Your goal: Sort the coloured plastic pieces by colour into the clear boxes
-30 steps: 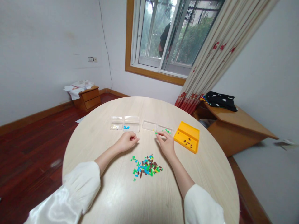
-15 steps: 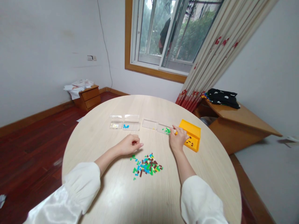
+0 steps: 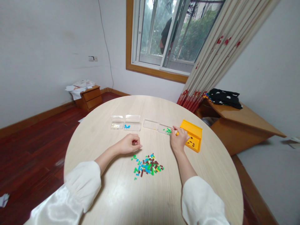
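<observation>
My left hand [image 3: 130, 144] is at the near side of the row of boxes, its fingers curled in and its thumb against them. Whatever it holds, if anything, is hidden. Beside the right end of the green-brick box [image 3: 161, 130] is my right hand [image 3: 179, 140], thumb and forefinger drawn together; anything between the tips is too small to make out. Partly behind that hand lies an opened yellow case [image 3: 195, 144] holding several brown bricks [image 3: 190, 142]. A mixed pile of small toy bricks [image 3: 150, 164], green, blue, brown and yellow, lies between my forearms.
On the round table [image 3: 117, 193] are also a clear box [image 3: 150, 124] with a yellow piece, another [image 3: 134, 127] with blue bricks, and a third [image 3: 117, 122] with pale pieces. A wooden cabinet [image 3: 243, 125] leans at the right, past the curtain [image 3: 211, 56].
My left hand has drawn back very slightly to the left. The right hand keeps its place beside the green-brick box. The whole view has shifted a little.
</observation>
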The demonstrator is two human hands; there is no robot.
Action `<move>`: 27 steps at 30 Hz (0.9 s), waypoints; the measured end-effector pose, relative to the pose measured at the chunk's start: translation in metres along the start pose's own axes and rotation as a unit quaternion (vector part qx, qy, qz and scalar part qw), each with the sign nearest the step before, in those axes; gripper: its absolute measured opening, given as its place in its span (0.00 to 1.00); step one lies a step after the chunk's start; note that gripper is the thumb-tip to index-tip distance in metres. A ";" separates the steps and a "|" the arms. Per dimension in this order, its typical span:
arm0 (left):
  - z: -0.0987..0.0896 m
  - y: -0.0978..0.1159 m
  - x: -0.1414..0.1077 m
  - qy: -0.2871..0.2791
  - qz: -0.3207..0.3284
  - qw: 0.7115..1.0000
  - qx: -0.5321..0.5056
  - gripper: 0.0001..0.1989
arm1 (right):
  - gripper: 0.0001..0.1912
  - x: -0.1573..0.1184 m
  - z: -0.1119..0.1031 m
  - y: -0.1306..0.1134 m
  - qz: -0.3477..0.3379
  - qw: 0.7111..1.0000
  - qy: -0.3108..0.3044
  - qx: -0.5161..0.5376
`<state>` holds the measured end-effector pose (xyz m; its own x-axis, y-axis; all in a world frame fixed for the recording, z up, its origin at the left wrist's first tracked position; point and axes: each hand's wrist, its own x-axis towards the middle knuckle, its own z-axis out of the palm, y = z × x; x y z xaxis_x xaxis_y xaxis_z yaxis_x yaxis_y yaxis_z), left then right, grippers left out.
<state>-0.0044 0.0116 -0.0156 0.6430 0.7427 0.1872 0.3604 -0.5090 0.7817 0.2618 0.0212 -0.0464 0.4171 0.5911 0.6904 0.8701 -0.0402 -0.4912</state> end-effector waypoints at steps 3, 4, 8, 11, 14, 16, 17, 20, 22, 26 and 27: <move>0.005 0.002 0.000 -0.023 0.018 1.000 0.006 0.06 | 0.16 0.000 -0.001 -0.001 -0.004 1.000 0.000 0.004; 0.008 0.003 0.000 -0.037 0.030 0.999 0.011 0.06 | 0.16 0.000 -0.001 -0.002 -0.004 1.000 -0.001 0.004; 0.016 0.010 -0.001 -0.087 0.071 0.992 0.053 0.07 | 0.16 0.000 0.000 -0.002 -0.007 1.000 -0.003 0.006; 0.021 0.017 -0.001 -0.104 0.080 0.987 0.088 0.08 | 0.15 0.000 0.000 -0.001 -0.008 1.000 -0.009 0.012; 0.023 0.022 0.000 -0.114 0.077 0.984 0.116 0.08 | 0.14 0.000 0.000 -0.002 -0.004 1.000 -0.015 0.016; 0.024 0.024 0.000 -0.112 0.077 0.983 0.124 0.08 | 0.14 0.000 0.000 -0.002 -0.001 1.000 -0.017 0.018; 0.024 0.024 0.000 -0.110 0.078 0.983 0.126 0.07 | 0.14 0.000 0.000 -0.002 -0.002 1.000 -0.017 0.020; 0.026 0.024 0.001 -0.105 0.081 0.983 0.131 0.07 | 0.13 0.000 0.000 -0.003 -0.005 1.000 -0.017 0.020; 0.027 0.024 0.001 -0.102 0.081 0.982 0.136 0.07 | 0.13 0.000 -0.001 -0.003 -0.006 1.000 -0.017 0.015; 0.032 0.027 0.000 -0.105 0.088 0.980 0.145 0.06 | 0.13 0.000 0.000 -0.003 -0.010 1.000 -0.014 0.012; 0.033 0.027 0.000 -0.106 0.091 0.979 0.146 0.06 | 0.13 0.000 0.000 -0.003 -0.011 1.000 -0.013 0.012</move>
<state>0.0277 -0.0165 -0.0139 0.8298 0.5360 0.1552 0.3843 -0.7506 0.5375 0.2594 0.0211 -0.0451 0.3916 0.6119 0.6872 0.8717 -0.0075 -0.4900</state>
